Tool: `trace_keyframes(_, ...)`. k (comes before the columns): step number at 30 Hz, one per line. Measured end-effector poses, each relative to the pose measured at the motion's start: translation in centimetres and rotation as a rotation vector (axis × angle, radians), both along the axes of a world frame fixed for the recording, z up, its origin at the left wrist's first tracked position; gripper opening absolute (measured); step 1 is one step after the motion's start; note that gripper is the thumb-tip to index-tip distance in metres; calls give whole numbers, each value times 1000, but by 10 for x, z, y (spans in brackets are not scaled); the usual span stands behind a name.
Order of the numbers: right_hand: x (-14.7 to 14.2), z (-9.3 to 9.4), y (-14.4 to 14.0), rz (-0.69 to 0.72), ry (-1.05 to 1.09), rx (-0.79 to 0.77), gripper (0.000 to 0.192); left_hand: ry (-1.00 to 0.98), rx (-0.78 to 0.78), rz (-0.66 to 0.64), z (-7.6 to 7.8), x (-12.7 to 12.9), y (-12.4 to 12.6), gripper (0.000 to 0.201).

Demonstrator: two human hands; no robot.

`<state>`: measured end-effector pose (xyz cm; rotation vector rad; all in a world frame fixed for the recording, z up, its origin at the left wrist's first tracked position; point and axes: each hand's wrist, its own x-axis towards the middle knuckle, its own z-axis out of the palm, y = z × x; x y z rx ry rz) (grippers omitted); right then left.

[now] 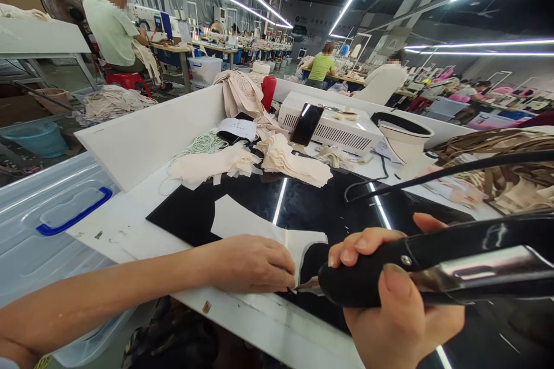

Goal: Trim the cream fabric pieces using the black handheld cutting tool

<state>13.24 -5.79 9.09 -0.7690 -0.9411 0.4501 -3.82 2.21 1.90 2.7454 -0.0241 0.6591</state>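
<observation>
The right hand (pixel 404 317) wraps firmly around a black handheld tool (pixel 437 248), its long axis nearly sideways, metal tip (pixel 309 286) pointing left toward the white cut-out panel (pixel 242 220). The left hand (pixel 253 262) (pinching or not, I cannot tell) rests on that panel, which stretches left-to-right across the glossy black board (pixel 255 193).

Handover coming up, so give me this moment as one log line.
left hand: on white piece | right hand: holding black tool | tip: near left fingertips
</observation>
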Motion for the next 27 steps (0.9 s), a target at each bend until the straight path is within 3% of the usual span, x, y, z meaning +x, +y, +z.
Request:
trace_keyframes(18, -1, 0, -2, -25, -3, -22, 49, -5, -11, 6, 1, -1, -1, 17)
trace_keyframes(27, -2, -1, -11, 68, -29, -19, 45, -32, -30, -21, 3, -5, 2, 18)
